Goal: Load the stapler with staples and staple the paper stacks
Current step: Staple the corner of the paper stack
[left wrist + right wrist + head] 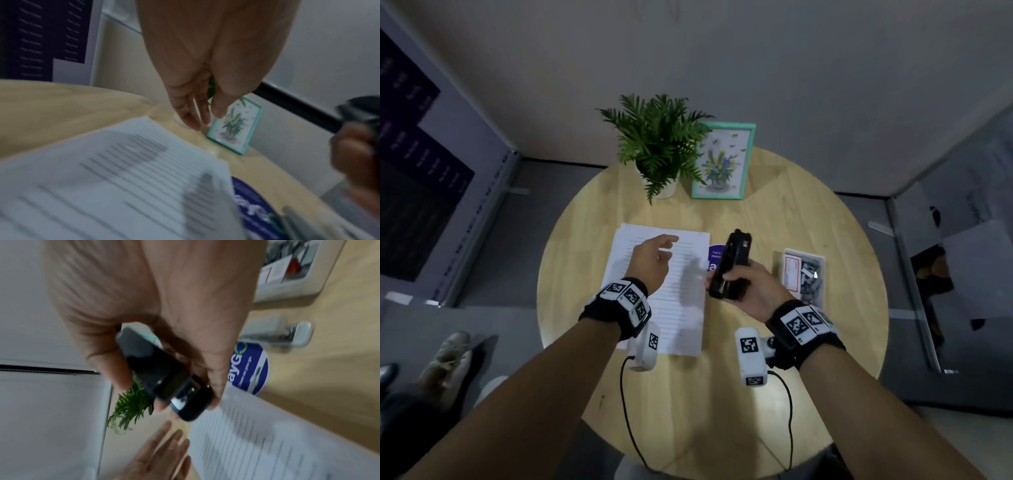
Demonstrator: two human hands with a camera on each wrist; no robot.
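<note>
The right hand (751, 286) gripped the black stapler (732, 263) with its fingers wrapped around the body, raised clear of the desk (825, 219) near centre. The left hand (652, 262) hovered over the paper stack (681, 308) at nine o'clock, fingers loose and extended, grasping nothing. The tray of staples (804, 274) sat at three o'clock. Whether the stapler was already loaded could not be told. To load it well, the free hand should probably steady the base while the top swings open, then feed in one strip squarely.
</note>
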